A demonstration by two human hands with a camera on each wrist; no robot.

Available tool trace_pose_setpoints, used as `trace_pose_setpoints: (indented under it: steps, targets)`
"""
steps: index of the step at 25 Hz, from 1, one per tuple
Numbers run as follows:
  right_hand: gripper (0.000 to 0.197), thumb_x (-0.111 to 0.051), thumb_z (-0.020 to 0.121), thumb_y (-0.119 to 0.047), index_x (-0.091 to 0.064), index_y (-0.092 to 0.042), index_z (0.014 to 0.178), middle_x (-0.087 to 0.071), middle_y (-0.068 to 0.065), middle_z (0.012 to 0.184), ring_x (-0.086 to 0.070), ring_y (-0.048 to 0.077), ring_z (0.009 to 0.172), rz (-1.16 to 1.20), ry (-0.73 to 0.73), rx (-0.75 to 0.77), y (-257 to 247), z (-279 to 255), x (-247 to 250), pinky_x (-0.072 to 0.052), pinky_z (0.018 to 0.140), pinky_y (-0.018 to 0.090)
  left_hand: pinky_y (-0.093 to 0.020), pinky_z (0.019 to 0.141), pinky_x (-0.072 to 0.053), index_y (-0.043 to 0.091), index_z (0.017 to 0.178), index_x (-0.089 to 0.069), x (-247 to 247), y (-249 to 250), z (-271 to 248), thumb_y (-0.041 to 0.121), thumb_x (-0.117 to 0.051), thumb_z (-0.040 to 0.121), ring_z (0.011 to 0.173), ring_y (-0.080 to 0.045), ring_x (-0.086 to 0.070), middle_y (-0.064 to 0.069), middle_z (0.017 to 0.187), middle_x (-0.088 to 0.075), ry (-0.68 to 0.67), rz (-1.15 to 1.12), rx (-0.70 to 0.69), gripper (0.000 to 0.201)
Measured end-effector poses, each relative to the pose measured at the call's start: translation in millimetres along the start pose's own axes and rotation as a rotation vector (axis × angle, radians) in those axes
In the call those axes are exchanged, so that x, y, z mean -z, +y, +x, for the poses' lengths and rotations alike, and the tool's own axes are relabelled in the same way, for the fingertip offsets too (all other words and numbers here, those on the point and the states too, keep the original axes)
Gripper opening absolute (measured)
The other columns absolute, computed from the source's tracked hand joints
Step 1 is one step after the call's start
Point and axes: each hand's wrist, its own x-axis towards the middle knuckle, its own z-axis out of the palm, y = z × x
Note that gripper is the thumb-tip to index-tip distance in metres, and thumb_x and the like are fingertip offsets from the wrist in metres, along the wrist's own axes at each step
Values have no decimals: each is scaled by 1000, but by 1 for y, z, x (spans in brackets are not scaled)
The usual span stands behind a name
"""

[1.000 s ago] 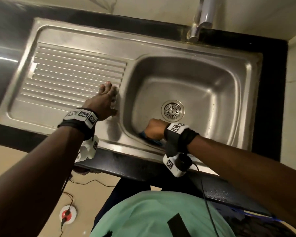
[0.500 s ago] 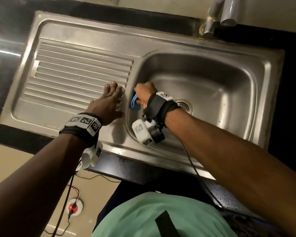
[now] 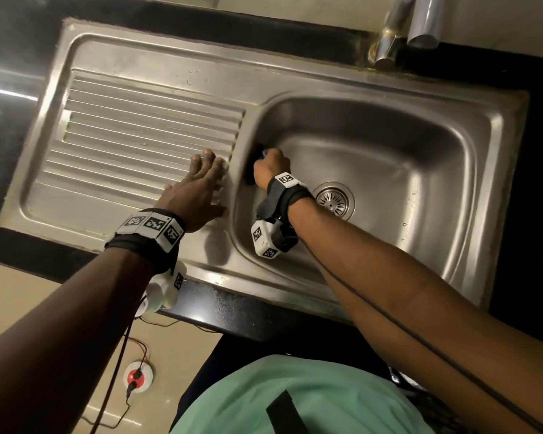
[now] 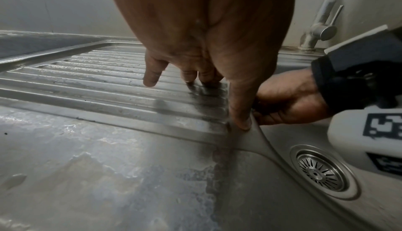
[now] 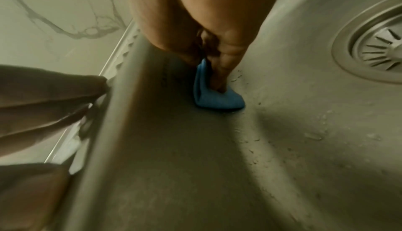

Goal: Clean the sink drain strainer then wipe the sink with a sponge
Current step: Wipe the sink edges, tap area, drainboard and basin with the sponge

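My right hand [image 3: 268, 166] is down in the steel sink basin [image 3: 420, 170], against its left wall. It grips a folded blue sponge [image 5: 214, 95] and presses it on the wall near the floor; only a blue sliver of the sponge [image 3: 264, 151] shows from above. The round slotted drain strainer [image 3: 333, 200] sits in the basin floor, just right of my right wrist, and appears as the strainer [image 4: 319, 172] and the strainer [image 5: 378, 45] in the wrist views. My left hand [image 3: 201, 186] lies flat, fingers straight, on the ribbed drainboard [image 3: 138, 136] at the basin's left rim, thumb tip [image 4: 241, 121] on the edge.
A chrome tap [image 3: 402, 29] rises behind the basin at the back right. Black countertop [image 3: 539, 183] frames the sink. A cable runs along my right forearm. Water droplets dot the basin floor [image 5: 313, 136].
My right hand carried the sponge from the basin's near wall leftward, then farther back along the left wall. The left hand stayed on the drainboard.
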Motion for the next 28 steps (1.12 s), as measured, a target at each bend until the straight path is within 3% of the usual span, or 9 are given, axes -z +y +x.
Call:
trace_pose_setpoints:
  steps: [5,12,15,19,24,28]
  targets:
    - [35,-53,91,-13,-62,0,123,-60,25,132,-57,41,120,-110,-115,-3,25,-16,-5,-47,95,35,-71,121,-29,23,169,2,1,1,0,40,-82,89,163,-25,12,1,176,16,-11,6,6,118]
    - [47,-53,81,-25,-62,-5,122,-62,21,129,-61,40,113,-59,-257,-118,45,-35,-20,-50,92,35,-63,126,-26,18,169,1,6,8,-4,37,-82,89,163,-27,11,-4,176,14,-8,16,3,117]
    - [53,-52,78,-27,-58,-2,125,-59,23,133,-60,41,115,69,-186,-140,24,-33,-15,-54,97,45,-56,130,-20,15,169,0,8,11,-5,33,-83,89,162,-29,12,-8,176,14,-7,8,-4,117]
    - [41,-52,87,-21,-59,-1,123,-59,23,133,-58,42,118,198,-25,-104,-7,-29,-2,-51,99,41,-53,131,-18,14,169,1,9,13,-7,31,-84,89,162,-31,12,-9,176,14,-10,-6,-8,118]
    - [17,-50,89,-17,-64,-8,94,-69,21,113,-64,41,105,381,166,-27,-41,-24,10,-50,85,36,-59,128,-24,14,169,-1,11,12,-11,24,-75,95,162,-31,11,-10,176,13,-17,-30,-30,105]
    - [29,-47,95,-11,-62,-3,119,-64,20,125,-59,39,116,579,323,-8,-74,-14,28,-47,95,36,-60,127,-27,9,167,9,13,14,-14,10,-66,99,162,-35,11,-16,175,17,-46,8,-48,101]
